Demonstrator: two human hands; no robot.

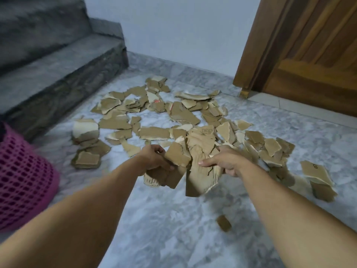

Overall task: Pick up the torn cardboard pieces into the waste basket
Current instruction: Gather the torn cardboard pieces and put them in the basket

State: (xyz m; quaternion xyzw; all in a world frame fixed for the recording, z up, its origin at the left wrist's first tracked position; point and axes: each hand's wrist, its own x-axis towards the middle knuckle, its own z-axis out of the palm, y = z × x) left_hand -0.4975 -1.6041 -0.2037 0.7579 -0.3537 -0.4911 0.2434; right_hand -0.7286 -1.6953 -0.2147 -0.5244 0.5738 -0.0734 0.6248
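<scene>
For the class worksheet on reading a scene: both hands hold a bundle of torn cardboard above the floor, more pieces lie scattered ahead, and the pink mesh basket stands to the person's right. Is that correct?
One detail is wrong: the head view shows the pink mesh basket on the person's left. The left hand and right hand do hold the bundle of torn cardboard, with scattered pieces ahead.

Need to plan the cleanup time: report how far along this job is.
Done: cannot tell; the basket's inside is out of view. In hand: left hand and right hand each grip cardboard pieces. Left: most scraps still cover the floor.
</scene>
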